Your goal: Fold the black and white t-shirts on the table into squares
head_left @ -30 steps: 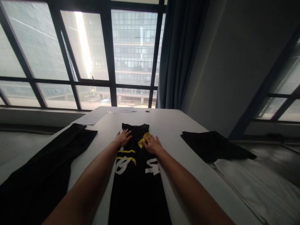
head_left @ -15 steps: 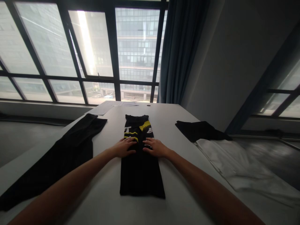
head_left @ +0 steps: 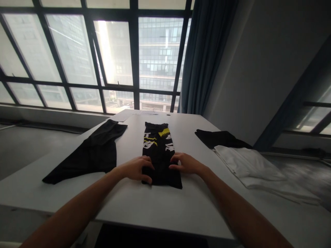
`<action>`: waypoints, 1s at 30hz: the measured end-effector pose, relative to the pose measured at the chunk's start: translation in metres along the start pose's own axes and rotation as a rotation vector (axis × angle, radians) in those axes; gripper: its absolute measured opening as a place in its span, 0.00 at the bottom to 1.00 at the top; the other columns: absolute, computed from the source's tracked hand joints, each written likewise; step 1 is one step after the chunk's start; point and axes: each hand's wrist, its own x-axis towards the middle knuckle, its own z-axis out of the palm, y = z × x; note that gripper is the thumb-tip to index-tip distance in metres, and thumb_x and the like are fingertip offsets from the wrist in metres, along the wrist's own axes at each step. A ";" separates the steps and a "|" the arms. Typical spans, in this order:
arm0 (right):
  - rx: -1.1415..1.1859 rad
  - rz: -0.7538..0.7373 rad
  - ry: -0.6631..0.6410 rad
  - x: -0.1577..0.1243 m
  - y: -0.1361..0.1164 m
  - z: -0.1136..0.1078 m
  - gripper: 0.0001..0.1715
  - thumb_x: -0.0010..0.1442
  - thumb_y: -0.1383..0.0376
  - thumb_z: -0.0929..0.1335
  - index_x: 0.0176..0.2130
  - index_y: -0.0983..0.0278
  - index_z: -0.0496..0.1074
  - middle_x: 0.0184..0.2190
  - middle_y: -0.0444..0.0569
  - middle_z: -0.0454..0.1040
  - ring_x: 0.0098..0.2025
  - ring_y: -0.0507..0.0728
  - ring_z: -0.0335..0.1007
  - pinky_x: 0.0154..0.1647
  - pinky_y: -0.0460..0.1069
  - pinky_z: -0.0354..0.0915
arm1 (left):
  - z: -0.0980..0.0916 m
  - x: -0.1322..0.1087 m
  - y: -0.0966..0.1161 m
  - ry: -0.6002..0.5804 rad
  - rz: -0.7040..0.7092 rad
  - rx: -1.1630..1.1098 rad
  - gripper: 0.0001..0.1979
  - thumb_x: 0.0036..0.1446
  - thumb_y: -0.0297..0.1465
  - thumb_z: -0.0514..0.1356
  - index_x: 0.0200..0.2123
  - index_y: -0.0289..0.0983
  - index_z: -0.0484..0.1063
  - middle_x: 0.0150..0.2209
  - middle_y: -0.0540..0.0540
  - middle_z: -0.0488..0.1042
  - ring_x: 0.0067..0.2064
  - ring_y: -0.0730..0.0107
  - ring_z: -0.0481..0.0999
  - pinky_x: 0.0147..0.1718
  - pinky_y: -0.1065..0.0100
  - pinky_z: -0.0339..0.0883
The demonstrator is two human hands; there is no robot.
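Observation:
A folded black garment (head_left: 160,151), which looks like pants, lies lengthwise on the white table (head_left: 144,210). White and yellow print covers its far half, and a gathered band shows at its far end. On the left edge near the close end rests my left hand (head_left: 137,168), its fingers bent and its thumb apart from them. My right hand (head_left: 187,163) touches the right edge a little farther up, fingers curved and thumb apart. Neither hand shows a grip on the cloth.
Another black garment (head_left: 90,151) is spread at the left. At the right, a black garment (head_left: 222,138) lies beyond a folded white garment (head_left: 250,163). Papers (head_left: 121,115) are at the table's far end, before the windows and a blue curtain (head_left: 204,58).
Both hands have slid down the garment toward its near end, and my left thumb has spread from the fingers. The view has shifted, showing the table's near edge.

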 end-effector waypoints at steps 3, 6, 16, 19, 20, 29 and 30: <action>0.048 -0.030 -0.159 -0.010 -0.021 -0.011 0.37 0.44 0.47 0.77 0.49 0.61 0.75 0.45 0.50 0.75 0.43 0.60 0.72 0.40 0.50 0.67 | 0.003 0.004 0.011 -0.047 0.012 0.024 0.18 0.50 0.44 0.68 0.41 0.39 0.78 0.38 0.47 0.75 0.37 0.64 0.76 0.36 0.68 0.67; -0.006 -0.024 -0.201 -0.012 -0.032 -0.009 0.36 0.43 0.52 0.79 0.50 0.61 0.75 0.44 0.50 0.75 0.41 0.59 0.72 0.39 0.49 0.65 | 0.002 0.006 0.017 -0.051 0.071 -0.019 0.05 0.57 0.32 0.61 0.36 0.39 0.76 0.36 0.48 0.75 0.35 0.69 0.75 0.35 0.71 0.66; 0.130 -0.067 -0.169 -0.016 -0.028 -0.019 0.13 0.54 0.72 0.68 0.41 0.66 0.77 0.35 0.47 0.78 0.32 0.52 0.70 0.32 0.45 0.62 | -0.035 -0.014 0.010 0.130 0.066 -0.080 0.04 0.51 0.25 0.56 0.26 0.37 0.65 0.27 0.52 0.66 0.28 0.75 0.64 0.29 0.72 0.59; 0.108 -0.066 -0.196 -0.017 -0.031 -0.019 0.13 0.52 0.73 0.68 0.39 0.66 0.77 0.33 0.46 0.77 0.31 0.51 0.69 0.31 0.44 0.62 | -0.042 -0.020 0.006 0.054 0.047 -0.064 0.05 0.53 0.28 0.58 0.25 0.37 0.66 0.26 0.53 0.66 0.28 0.75 0.64 0.30 0.72 0.60; 0.109 -0.070 -0.212 -0.017 -0.032 -0.018 0.13 0.52 0.72 0.68 0.39 0.66 0.78 0.33 0.46 0.77 0.31 0.51 0.69 0.31 0.44 0.62 | -0.043 -0.020 0.006 0.034 0.028 -0.053 0.06 0.55 0.31 0.60 0.27 0.37 0.68 0.27 0.52 0.67 0.29 0.74 0.65 0.30 0.72 0.60; 0.253 -0.045 -0.308 -0.011 -0.029 -0.008 0.20 0.56 0.58 0.72 0.46 0.66 0.78 0.32 0.47 0.78 0.31 0.52 0.71 0.30 0.44 0.63 | -0.011 -0.004 0.019 -0.070 -0.003 0.076 0.14 0.52 0.34 0.66 0.43 0.41 0.76 0.43 0.47 0.75 0.42 0.62 0.75 0.41 0.66 0.66; 0.238 -0.029 -0.269 -0.011 -0.025 -0.009 0.20 0.57 0.57 0.71 0.46 0.65 0.78 0.34 0.48 0.78 0.32 0.52 0.72 0.31 0.45 0.64 | -0.007 -0.002 0.020 -0.082 0.007 0.077 0.10 0.55 0.31 0.63 0.41 0.41 0.77 0.42 0.47 0.76 0.41 0.63 0.76 0.41 0.67 0.66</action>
